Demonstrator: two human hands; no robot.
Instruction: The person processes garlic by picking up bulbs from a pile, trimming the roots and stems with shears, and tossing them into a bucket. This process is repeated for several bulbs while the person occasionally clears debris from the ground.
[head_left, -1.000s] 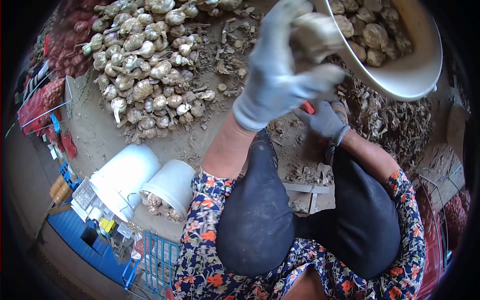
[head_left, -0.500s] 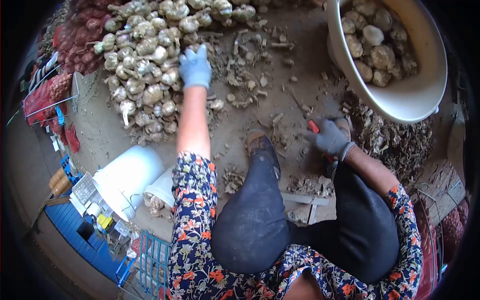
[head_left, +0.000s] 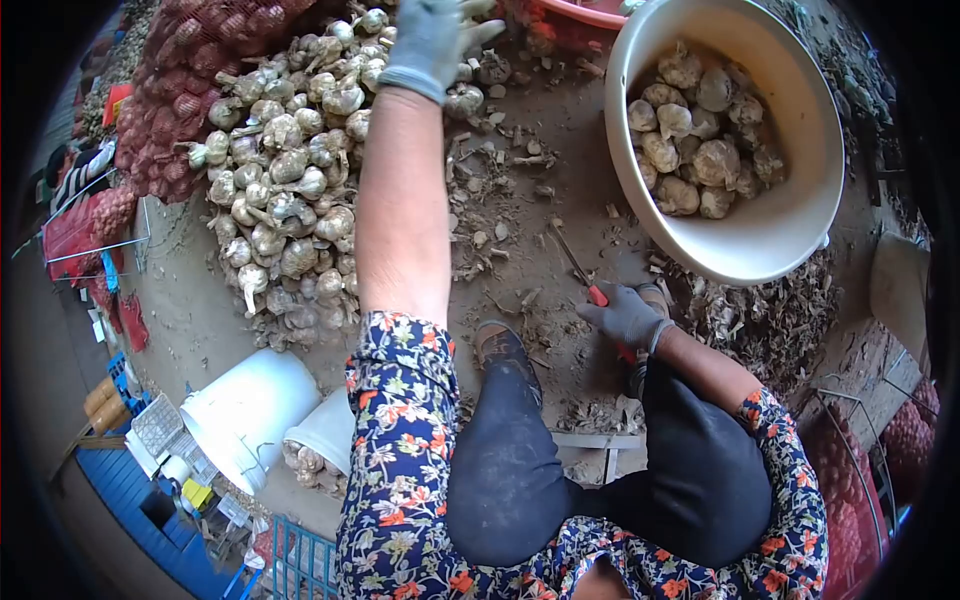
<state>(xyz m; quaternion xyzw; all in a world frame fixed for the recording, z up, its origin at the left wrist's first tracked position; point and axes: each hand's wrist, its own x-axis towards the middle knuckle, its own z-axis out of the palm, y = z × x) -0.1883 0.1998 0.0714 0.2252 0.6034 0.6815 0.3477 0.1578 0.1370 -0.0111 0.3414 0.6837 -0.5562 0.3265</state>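
Left hand, grey knit glove, arm stretched out full over the far edge of the garlic pile. Fingers splayed loosely above the bulbs; nothing seen in the grip, and the fingertips are cut off by the top edge of the view.

Right hand, same grey glove, low near the right knee, closed around a cutting tool. Red grip shows just above the knuckles; a thin dark blade runs up and to the left over the dirt floor.

Garlic in the pile: whole bulbs, off-white to grey-tan, papery skins soiled, many with dry stalk stubs and root tufts. Heaped on the floor left of the outstretched arm.

Cream basin stands to the right, well apart from the pile. It holds bulbs that look rounder, without long stalks. Brown dry trimmings lie below its rim and between pile and basin.

Red mesh sacks of bulbs lie behind the pile. Two white buckets lie tipped near the left elbow; the smaller one shows bulbs at its mouth.
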